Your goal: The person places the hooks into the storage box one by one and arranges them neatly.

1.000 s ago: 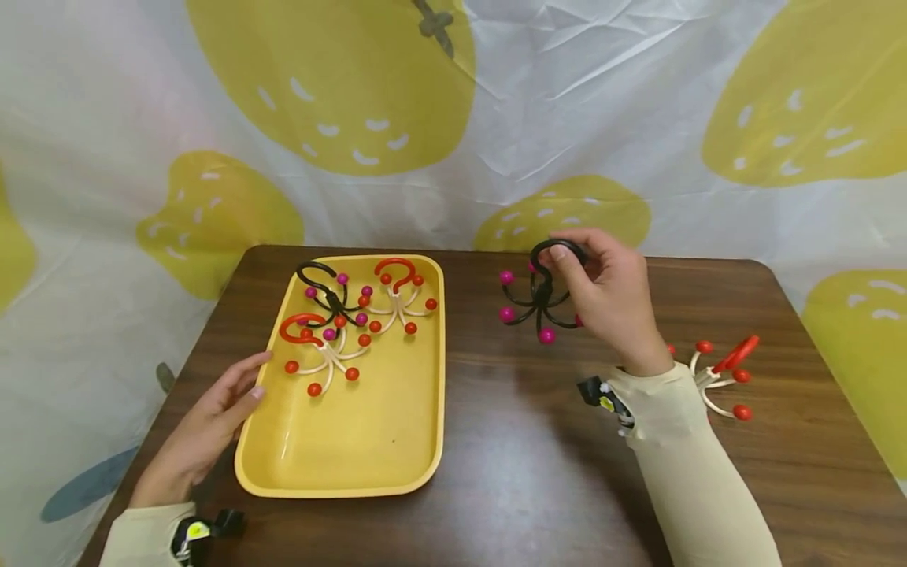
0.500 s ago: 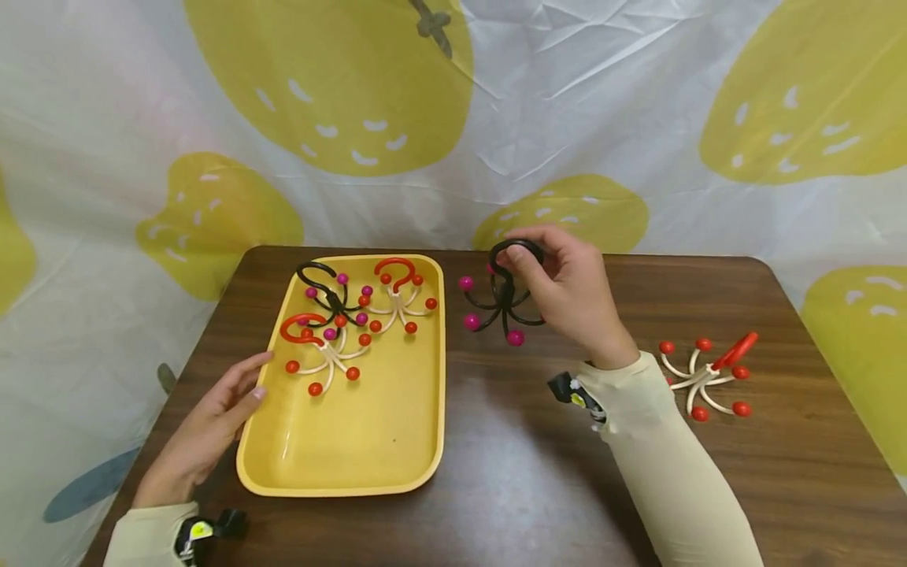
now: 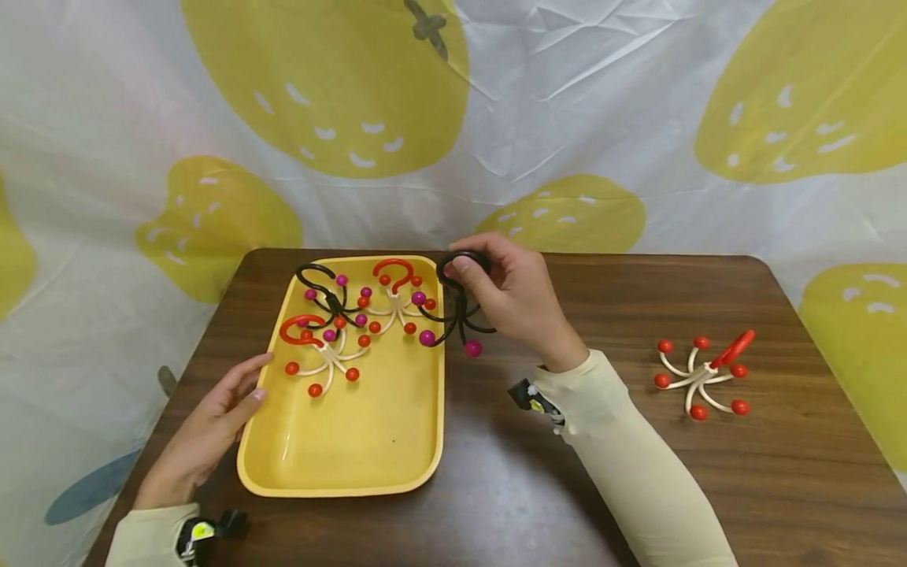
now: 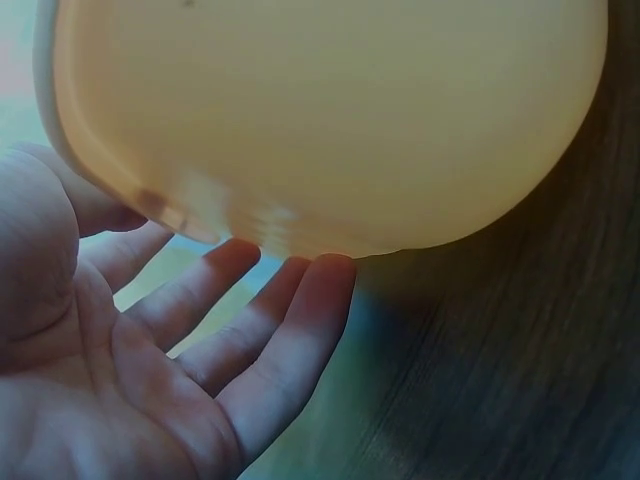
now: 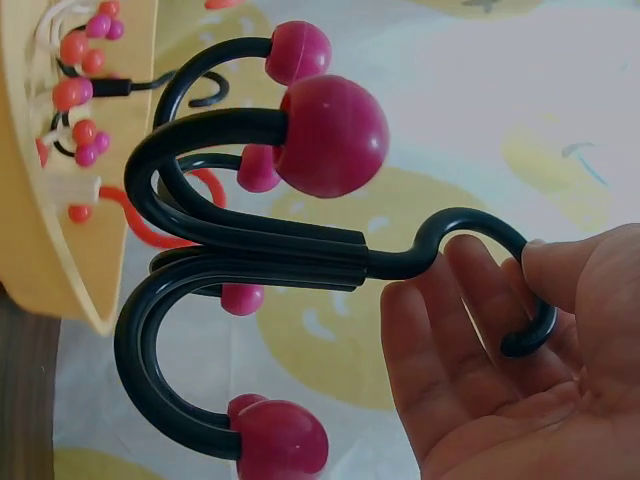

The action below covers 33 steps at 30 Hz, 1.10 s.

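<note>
Strawberry-print backdrop (image 3: 567,118), no legible writing; black hook (image 3: 457,311) in right hand (image 3: 513,303).

A dark brown wooden table (image 3: 708,488) carries everything here. A yellow tray (image 3: 354,449) lies flat on its left half, and a white hook with red ball tips and a red hanger loop (image 3: 701,374) lies on its side on the bare wood at the right, well apart from the tray. A left hand (image 3: 205,429) rests palm down on the wood, its fingertips touching the tray's left rim.
</note>
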### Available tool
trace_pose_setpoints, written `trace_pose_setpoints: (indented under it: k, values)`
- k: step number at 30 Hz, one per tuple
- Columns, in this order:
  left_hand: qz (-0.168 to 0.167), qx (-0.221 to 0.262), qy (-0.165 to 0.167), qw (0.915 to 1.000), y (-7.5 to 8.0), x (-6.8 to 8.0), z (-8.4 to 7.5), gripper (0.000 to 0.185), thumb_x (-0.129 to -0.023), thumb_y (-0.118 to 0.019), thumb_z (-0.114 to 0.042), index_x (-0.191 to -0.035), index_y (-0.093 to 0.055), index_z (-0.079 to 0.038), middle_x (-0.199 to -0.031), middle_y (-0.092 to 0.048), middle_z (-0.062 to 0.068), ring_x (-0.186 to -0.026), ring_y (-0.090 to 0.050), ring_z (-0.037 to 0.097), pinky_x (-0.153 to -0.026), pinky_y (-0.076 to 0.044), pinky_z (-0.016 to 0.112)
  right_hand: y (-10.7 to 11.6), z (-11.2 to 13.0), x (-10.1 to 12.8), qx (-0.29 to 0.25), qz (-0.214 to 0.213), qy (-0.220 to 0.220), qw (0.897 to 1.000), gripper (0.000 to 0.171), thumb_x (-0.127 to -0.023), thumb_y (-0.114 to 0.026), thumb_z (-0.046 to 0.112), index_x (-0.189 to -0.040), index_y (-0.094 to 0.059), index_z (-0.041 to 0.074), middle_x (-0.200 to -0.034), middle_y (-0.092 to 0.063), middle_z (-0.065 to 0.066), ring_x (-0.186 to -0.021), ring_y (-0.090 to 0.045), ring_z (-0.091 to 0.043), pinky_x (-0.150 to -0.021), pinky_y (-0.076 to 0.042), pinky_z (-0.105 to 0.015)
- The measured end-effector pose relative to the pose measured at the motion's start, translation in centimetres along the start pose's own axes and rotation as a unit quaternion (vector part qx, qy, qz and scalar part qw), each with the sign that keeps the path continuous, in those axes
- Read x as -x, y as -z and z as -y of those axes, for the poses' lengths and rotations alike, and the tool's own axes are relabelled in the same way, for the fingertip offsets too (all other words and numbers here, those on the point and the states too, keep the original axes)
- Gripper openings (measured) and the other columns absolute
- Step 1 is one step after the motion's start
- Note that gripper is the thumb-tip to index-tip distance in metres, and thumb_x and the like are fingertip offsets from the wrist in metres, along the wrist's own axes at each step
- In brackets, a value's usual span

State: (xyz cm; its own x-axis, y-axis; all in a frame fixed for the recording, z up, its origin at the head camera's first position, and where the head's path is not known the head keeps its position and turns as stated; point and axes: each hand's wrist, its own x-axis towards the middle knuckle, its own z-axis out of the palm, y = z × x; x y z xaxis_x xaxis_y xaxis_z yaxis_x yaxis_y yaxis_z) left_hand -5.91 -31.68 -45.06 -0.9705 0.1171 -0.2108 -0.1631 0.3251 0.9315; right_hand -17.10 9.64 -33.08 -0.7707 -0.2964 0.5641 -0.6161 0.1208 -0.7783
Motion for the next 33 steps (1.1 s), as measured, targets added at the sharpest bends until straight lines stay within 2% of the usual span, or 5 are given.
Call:
trace_pose_setpoints:
  k: [8, 14, 21, 29, 33]
  values:
    - [0.004, 0.005, -0.002, 1.0000, 0.0, 0.0, 0.2, 0.062, -0.114, -0.049, -0.030, -0.169, -0.021, -0.019, -0.162, -0.035, 0.026, -0.111, -0.064, 0.000, -0.083, -0.062, 0.034, -2.1, -0.4, -0.4, -0.006, 0.014, -0.010, 1.000, 0.015, -0.102, -0.068, 0.004, -0.115, -0.073, -0.001, -0.097, -0.079, -0.013, -0.086, -0.077, -0.021, -0.075, -0.061, -0.026]
    - [0.004, 0.011, -0.004, 0.9999, 0.1, -0.1, 0.2, 0.063, -0.114, -0.049, -0.028, -0.169, -0.021, -0.017, -0.161, -0.035, 0.025, -0.111, -0.064, 0.000, -0.083, -0.062, 0.034, -3.5, -0.6, -0.4, -0.005, 0.025, -0.017, 1.000, 0.013, -0.103, -0.068, 0.007, -0.113, -0.073, 0.001, -0.097, -0.078, -0.011, -0.085, -0.076, -0.019, -0.075, -0.063, -0.029]
    - [0.000, -0.002, 0.001, 1.0000, 0.0, 0.0, 0.1, 0.063, -0.114, -0.049, -0.031, -0.169, -0.022, -0.018, -0.161, -0.036, 0.026, -0.110, -0.065, 0.000, -0.084, -0.062, 0.034, -5.1, -1.2, -0.6, 0.015, 0.044, -0.019, 0.999, 0.012, -0.104, -0.069, 0.012, -0.112, -0.074, 0.005, -0.099, -0.079, -0.007, -0.084, -0.076, -0.014, -0.068, -0.060, -0.027]
    - [-0.007, -0.015, 0.006, 0.9998, 0.0, 0.0, 0.0, 0.064, -0.113, -0.050, -0.033, -0.169, -0.022, -0.021, -0.163, -0.036, 0.025, -0.111, -0.064, -0.001, -0.085, -0.061, 0.033, -6.7, -2.2, -0.6, 0.015, 0.050, -0.036, 0.998, 0.012, -0.104, -0.070, 0.014, -0.112, -0.075, 0.008, -0.101, -0.079, -0.005, -0.088, -0.075, -0.012, -0.076, -0.063, -0.027]
    - [0.000, -0.005, 0.001, 1.0000, 0.0, 0.0, 0.1, 0.063, -0.114, -0.049, -0.032, -0.169, -0.022, -0.020, -0.163, -0.034, 0.026, -0.112, -0.063, -0.002, -0.086, -0.061, 0.032, -7.4, -2.4, -0.8, 0.036, 0.055, -0.027, 0.997, 0.015, -0.104, -0.070, 0.016, -0.115, -0.076, 0.009, -0.103, -0.078, -0.003, -0.089, -0.073, -0.010, -0.077, -0.061, -0.025]
